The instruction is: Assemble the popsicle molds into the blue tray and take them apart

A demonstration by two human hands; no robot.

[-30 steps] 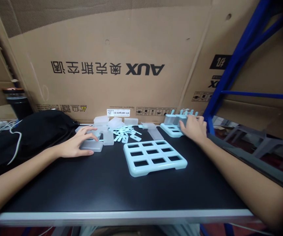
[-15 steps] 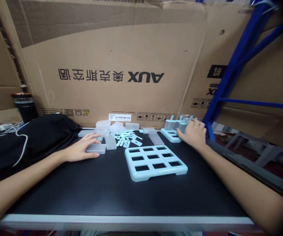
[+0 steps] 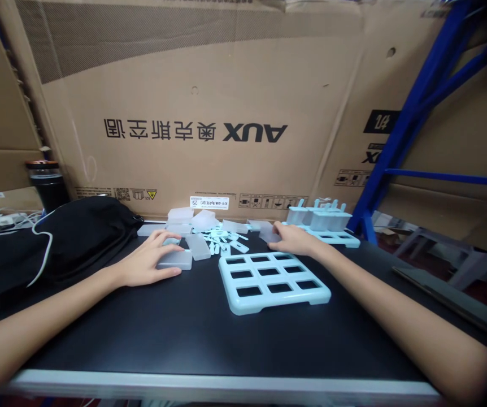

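My left hand (image 3: 152,260) rests on the black table with its fingers spread, around the near end of a translucent mould box (image 3: 176,260). Farther right, my right hand (image 3: 292,238) has its fingertips on another translucent box (image 3: 268,233), thumb and fingers bent round its right end. Between the hands lies a pile of light blue sticks (image 3: 223,237), with several more translucent boxes beside and behind it. A light blue rack (image 3: 271,282) with rectangular openings stands in front, its slots holding nothing. Behind my right wrist, a second rack (image 3: 347,238) bears boxes with blue sticks upright.
A black bag (image 3: 78,243) with a white cord lies at the left, a dark bottle (image 3: 48,186) behind it. A large cardboard box (image 3: 209,85) stands along the back. The blue metal frame (image 3: 390,141) and a flat dark object (image 3: 442,294) are at the right.
My right hand has moved left from the filled rack to a translucent box, uncovering the rack's upright boxes. The left hand stays by its box. The view has shifted slightly.
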